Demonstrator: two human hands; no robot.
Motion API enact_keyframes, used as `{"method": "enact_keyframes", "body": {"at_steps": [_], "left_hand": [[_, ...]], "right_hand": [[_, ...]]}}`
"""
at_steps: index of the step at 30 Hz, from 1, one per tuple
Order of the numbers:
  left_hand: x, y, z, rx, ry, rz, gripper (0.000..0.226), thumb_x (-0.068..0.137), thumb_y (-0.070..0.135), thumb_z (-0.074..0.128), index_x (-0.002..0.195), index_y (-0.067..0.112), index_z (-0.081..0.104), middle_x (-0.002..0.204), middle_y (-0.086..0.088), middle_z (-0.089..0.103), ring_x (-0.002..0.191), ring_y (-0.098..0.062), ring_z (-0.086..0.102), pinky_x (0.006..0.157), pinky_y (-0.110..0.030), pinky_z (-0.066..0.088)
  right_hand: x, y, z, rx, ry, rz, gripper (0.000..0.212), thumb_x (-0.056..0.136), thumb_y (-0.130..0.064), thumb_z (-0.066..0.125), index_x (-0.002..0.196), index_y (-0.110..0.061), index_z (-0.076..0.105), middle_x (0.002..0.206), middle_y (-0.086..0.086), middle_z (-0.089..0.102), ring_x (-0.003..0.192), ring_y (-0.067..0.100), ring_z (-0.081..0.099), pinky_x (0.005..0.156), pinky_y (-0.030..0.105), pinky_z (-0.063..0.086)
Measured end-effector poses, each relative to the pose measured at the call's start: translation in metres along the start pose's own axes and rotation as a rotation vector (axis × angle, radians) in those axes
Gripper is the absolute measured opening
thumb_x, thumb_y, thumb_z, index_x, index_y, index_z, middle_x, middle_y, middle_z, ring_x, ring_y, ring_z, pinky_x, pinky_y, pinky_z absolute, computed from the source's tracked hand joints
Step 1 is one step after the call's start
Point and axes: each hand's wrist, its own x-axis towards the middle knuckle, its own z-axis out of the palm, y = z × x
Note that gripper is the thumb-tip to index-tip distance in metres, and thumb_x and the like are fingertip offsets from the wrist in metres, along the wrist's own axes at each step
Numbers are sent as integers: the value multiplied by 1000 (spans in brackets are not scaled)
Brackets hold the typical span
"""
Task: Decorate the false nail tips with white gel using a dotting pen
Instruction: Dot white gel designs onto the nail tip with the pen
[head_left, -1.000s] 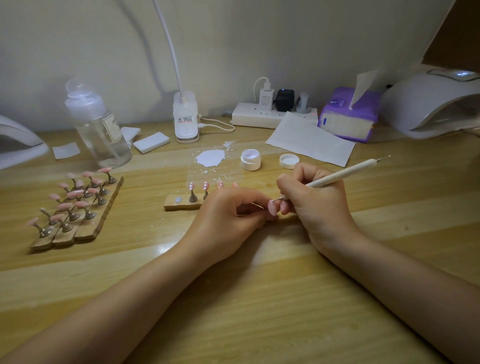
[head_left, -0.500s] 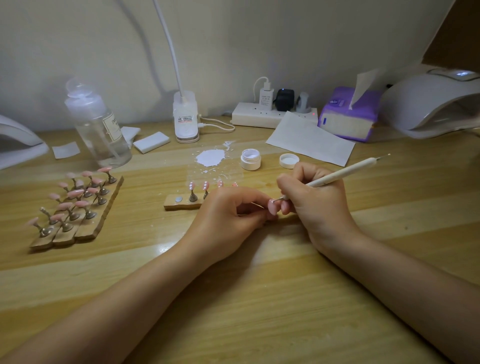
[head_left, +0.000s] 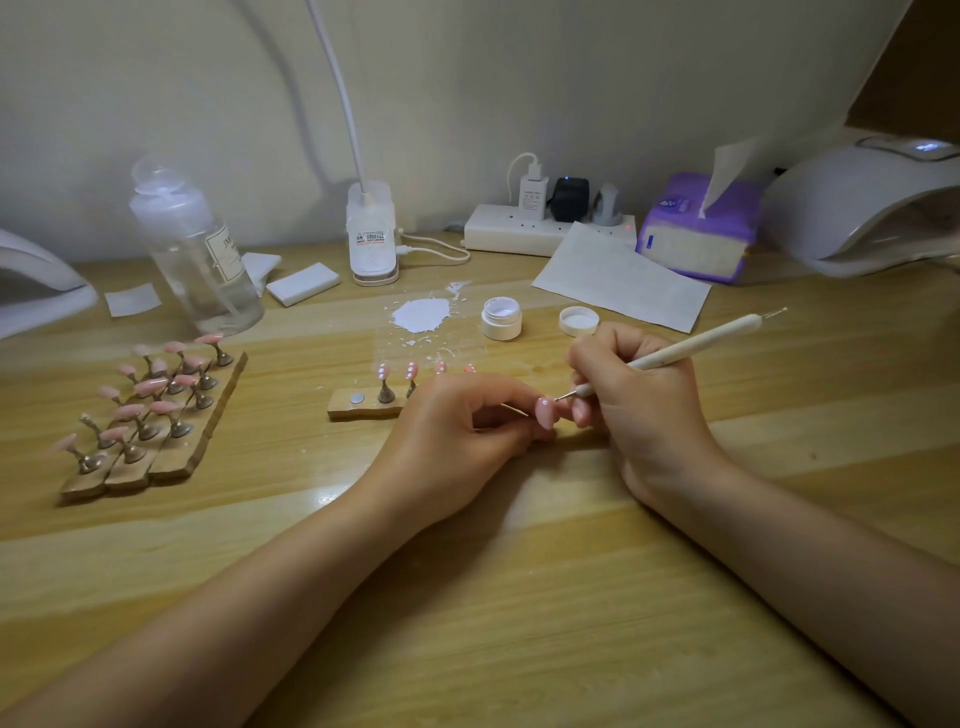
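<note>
Now, line by line.
Left hand: the left hand (head_left: 457, 431) rests on the desk (head_left: 519, 623) near its middle, fingers (head_left: 514, 415) closed narrowly on a thin stem that carries a pink nail tip (head_left: 544, 413).
Pink nail tip: it sits between the two hands, with small white dots near its top end.
Right hand: the right hand (head_left: 639, 400) rests just right of the left one, fingers curled in a pinch around the dotting pen (head_left: 675, 353).
Dotting pen: white shaft slanting up to the right; its lower metal point meets the upper part of the held nail tip.
Wooden strip: a wooden strip (head_left: 363, 406) lies just behind the left hand, partly hidden by it, with pink tips on stands, two plainly showing white dots.
Gel jar: the open white jar (head_left: 501, 318) stands behind the hands, its lid (head_left: 578, 320) just to its right.
White smear: a white patch (head_left: 421, 314) lies left of the jar.
Left side of desk: three more wooden strips (head_left: 150, 431) side by side hold many plain pink tips; a clear bottle (head_left: 195, 249) stands behind them.
Back edge: a power strip (head_left: 514, 228) and a purple tissue pack (head_left: 696, 228).
</note>
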Motion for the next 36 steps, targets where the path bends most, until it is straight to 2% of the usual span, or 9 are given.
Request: {"method": "enact_keyframes", "body": {"at_steps": [3,9,15,21,24,27,30,36], "left_hand": [[0,-1,1,-9,4,-9,27,79,-6,65,72,20,68,82,-3,73,82,-18,69,77,-27,54],[0,1,0,-13,-14,-12,27,79,-5,64,77,22,69,79,2,71,74,-5,65,72,-18,51],[0,2,-1,10,-17,3,19,78,-7,64,80,10,72,78,6,70,73,1,63,76,-20,53],[0,4,-1,17,-13,4,32,78,-7,64,78,25,69,78,5,70,75,-5,65,76,-19,53],[-1,5,-1,14,-9,8,36,78,-7,64,77,29,67,79,1,71,77,-13,67,75,-19,53],[0,5,-1,18,-8,2,33,78,-6,64,78,26,68,81,-3,72,80,-16,68,79,-26,54],[0,6,-1,11,-12,7,31,78,-6,64,79,24,69,80,-3,72,77,-14,67,77,-24,53],[0,3,0,-10,-12,6,19,78,-6,64,82,11,72,80,-8,72,77,-24,66,76,-27,53]], "right_hand": [[-1,0,0,-17,-23,-6,36,76,10,49,51,-10,34,37,-2,33,26,6,38,35,11,31],[-2,1,1,-23,-71,-15,39,76,13,48,49,-11,32,32,-4,34,26,5,41,34,11,32],[-2,1,1,-30,-84,-15,39,76,12,49,49,-10,31,31,-3,35,27,6,44,35,11,33],[-2,2,0,-45,-79,-22,39,76,12,50,48,-10,31,33,-2,33,27,7,44,35,11,33],[-2,2,0,-49,-79,-20,38,76,11,50,49,-10,32,34,0,32,28,8,45,36,12,34],[-2,3,0,-53,-77,-22,38,75,11,49,50,-10,32,33,0,32,28,9,45,36,11,34],[-1,3,0,-52,-82,-17,37,74,11,49,50,-11,31,34,3,32,31,12,47,37,13,35],[-1,4,0,-51,-79,-18,37,75,10,50,50,-11,31,35,2,31,31,11,48,37,13,35]]}}
